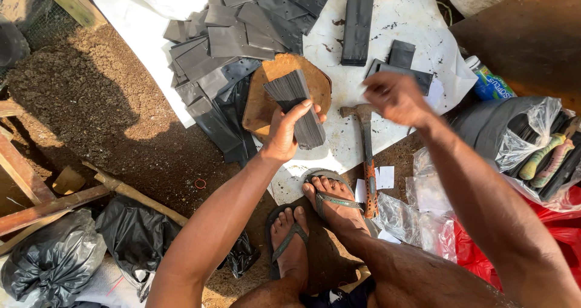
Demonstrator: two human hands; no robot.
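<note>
Left hand (289, 132): grip closed on a stack of black bags (298, 105), held over the brown block (266, 99). Right hand (396, 97): blurred, grip state cannot be told, above the hammer (365, 156).

Arms were bare, no sleeves, no gloves. Feet wore grey-green strap flip-flops (305, 223) (soles dusty). Dark shorts (339, 297) at btm edge.
</note>
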